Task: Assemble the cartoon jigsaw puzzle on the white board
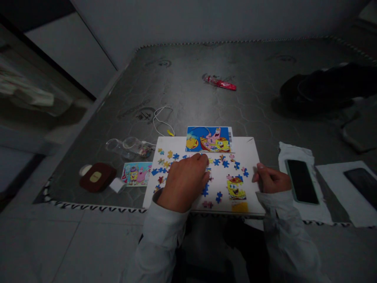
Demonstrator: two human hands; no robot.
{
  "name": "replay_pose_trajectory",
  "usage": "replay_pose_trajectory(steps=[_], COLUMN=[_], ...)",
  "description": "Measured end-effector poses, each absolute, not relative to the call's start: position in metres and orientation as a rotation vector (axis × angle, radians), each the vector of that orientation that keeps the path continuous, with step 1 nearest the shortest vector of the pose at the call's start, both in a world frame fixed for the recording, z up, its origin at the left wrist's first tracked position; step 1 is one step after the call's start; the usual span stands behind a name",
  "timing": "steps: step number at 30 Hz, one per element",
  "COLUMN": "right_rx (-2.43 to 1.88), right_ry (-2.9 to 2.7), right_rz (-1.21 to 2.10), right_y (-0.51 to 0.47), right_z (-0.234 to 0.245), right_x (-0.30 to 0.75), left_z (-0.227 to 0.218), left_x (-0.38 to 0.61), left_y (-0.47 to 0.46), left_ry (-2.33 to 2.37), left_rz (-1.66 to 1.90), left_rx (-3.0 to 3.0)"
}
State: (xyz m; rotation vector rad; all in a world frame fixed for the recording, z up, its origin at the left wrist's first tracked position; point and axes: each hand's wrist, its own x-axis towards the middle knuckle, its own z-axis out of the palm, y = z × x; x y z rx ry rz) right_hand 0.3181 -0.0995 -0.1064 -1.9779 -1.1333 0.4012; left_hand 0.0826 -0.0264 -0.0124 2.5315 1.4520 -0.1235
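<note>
My left hand (187, 181) is over the middle of a white board (250, 157), its fingers curled down among loose jigsaw pieces (218, 197). Its fingertips are partly hidden, so what they pinch, if anything, does not show. At the board's right edge rests my right hand (272, 179), fingers folded in and thumb toward the board; I cannot make out anything in it. Between the hands lies a joined cluster of puzzle pieces (236, 188) with a yellow cartoon face. Along the board's far edge is a picture card (209, 139) with cartoon figures in a boat.
Left of the board are a second picture card (137, 174), a brown case (97, 177), a white adapter (117, 185), clear plastic containers (118, 147) and a white cable (155, 118). A phone (302, 181) lies on white cloth at right. Farther back is a red wrapper (222, 83).
</note>
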Motion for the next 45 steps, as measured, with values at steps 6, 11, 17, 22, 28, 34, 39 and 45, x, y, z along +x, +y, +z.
replay_pose_trajectory(steps=[6,11,17,22,28,34,39,45], right_rx=[-1.967,-1.974,-1.961,-1.976,-1.976,-1.992,-1.994,-2.013], right_ry=[-1.134,-1.114,-1.117,-1.125,-1.098,-1.090,-1.089,-1.099], right_rz=[0.407,0.381,0.357,0.368,0.365,0.372,0.386,0.438], right_y=[-0.099,-0.099,-0.098,-0.098,-0.098,-0.099,-0.100,-0.101], right_z=[-0.105,-0.104,-0.103,-0.102,-0.105,-0.105,-0.103,-0.102], right_x=[0.317,0.316,0.314,0.314,0.315,0.314,0.315,0.317], left_z=[-0.013,-0.009,-0.009,-0.012,-0.013,-0.013,-0.015,-0.018], left_x=[0.085,0.082,0.079,0.078,0.079,0.087,0.090,0.087], left_y=[-0.026,-0.028,-0.029,-0.029,-0.028,-0.032,-0.034,-0.034], left_ry=[1.414,1.429,1.360,1.325,1.316,1.280,1.265,1.262], left_rz=[-0.174,-0.144,-0.207,-0.225,-0.219,-0.155,-0.137,-0.103], left_rx=[2.527,2.546,2.555,2.554,2.543,2.561,2.556,2.577])
